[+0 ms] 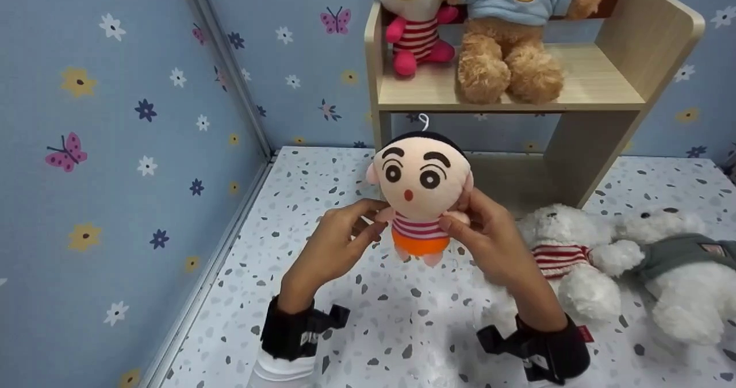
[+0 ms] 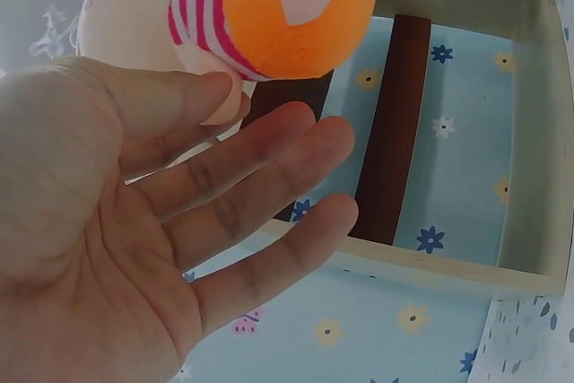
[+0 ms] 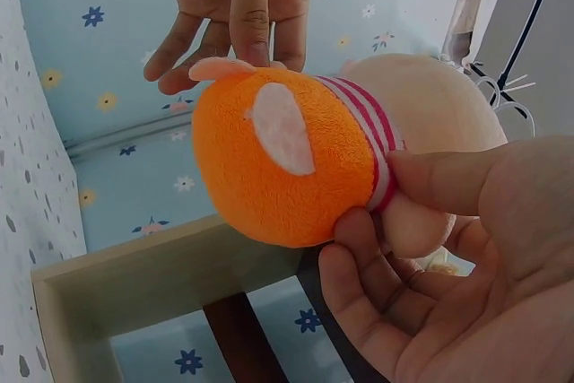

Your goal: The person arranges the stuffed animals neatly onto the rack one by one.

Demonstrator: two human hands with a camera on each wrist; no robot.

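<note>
A plush doll (image 1: 422,175) with thick dark eyebrows, a pink-striped top and orange bottoms is held upright above the speckled surface in the head view. My left hand (image 1: 339,241) pinches the doll's arm between thumb and index finger; its other fingers spread loosely in the left wrist view. My right hand (image 1: 497,238) grips the doll's other side, thumb on the striped top and fingers behind. In the right wrist view, the doll's orange underside (image 3: 269,168) faces the camera, and a white loop shows beyond the head.
A wooden shelf (image 1: 512,107) stands behind the doll, with a pink striped plush (image 1: 418,37) and a brown teddy bear (image 1: 509,49) on it. Two white plush bears (image 1: 589,296) (image 1: 684,313) lie at the right. A flowered wall (image 1: 115,204) rises at the left.
</note>
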